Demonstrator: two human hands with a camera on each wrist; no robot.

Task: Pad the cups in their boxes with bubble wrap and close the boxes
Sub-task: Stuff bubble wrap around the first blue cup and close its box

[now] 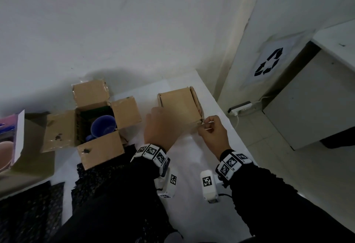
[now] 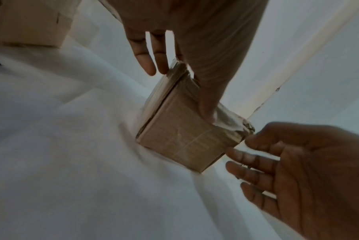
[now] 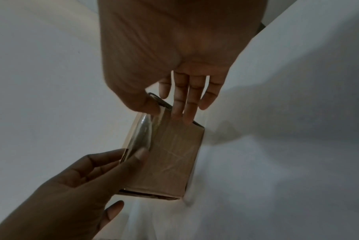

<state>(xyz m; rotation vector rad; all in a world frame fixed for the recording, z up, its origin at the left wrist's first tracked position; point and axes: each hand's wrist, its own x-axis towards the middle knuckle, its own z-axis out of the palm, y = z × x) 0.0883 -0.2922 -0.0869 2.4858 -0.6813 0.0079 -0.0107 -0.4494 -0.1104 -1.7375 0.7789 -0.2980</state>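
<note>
My left hand point(image 1: 156, 127) reaches forward, palm down, black sleeve to the wrist and a band of marker tiles around it. Its fingers point(image 2: 145, 63) hang straight and slightly spread, and the thumb stretches long and straight down the near face of the closed box point(image 1: 180, 108). My right hand point(image 1: 212, 132) sits just beside it at the box's near right corner, thumb and forefinger brought together on a strip of clear tape point(image 3: 137, 136), the other fingers point(image 3: 194, 100) loosely extended. Both forearms angle inward from below.
</note>
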